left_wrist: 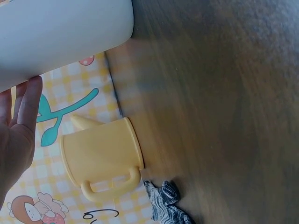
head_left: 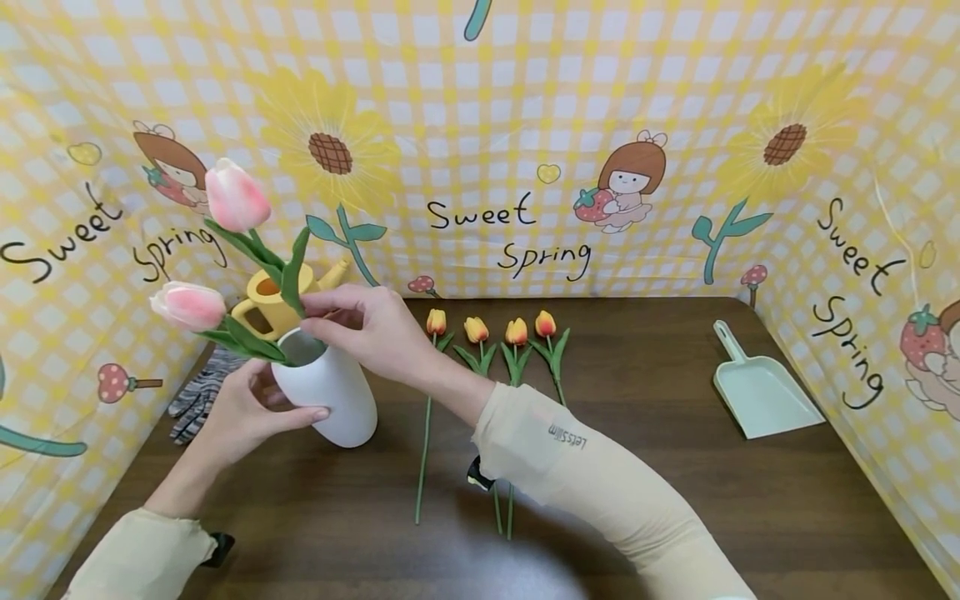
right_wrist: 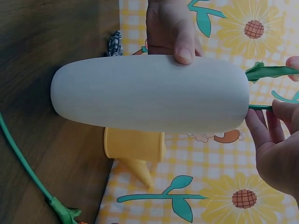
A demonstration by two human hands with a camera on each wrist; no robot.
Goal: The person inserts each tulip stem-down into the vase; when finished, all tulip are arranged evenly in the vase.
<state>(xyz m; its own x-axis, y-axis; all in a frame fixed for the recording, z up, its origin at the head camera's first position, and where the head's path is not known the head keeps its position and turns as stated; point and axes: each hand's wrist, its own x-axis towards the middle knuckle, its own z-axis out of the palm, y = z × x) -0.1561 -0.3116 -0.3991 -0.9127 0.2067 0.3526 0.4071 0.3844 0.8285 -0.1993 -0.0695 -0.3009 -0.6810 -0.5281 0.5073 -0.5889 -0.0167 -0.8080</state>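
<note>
A white vase stands at the left of the table, and my left hand grips its side, thumb in front and fingers behind. At its mouth, my right hand pinches the green stem of a pink-and-white tulip, whose bloom rises above the vase. The stem's lower end is hidden inside. A second pink-and-white tulip leans left over the rim, its stem in the vase. In the left wrist view, fingertips of the left hand lie against the vase's wall.
Behind the vase is a yellow watering can. Grey knitted gloves lie left of it. Several orange-yellow tulips lie in a row mid-table, partly under the right forearm. A pale green dustpan sits far right. Checked cloth walls surround the table.
</note>
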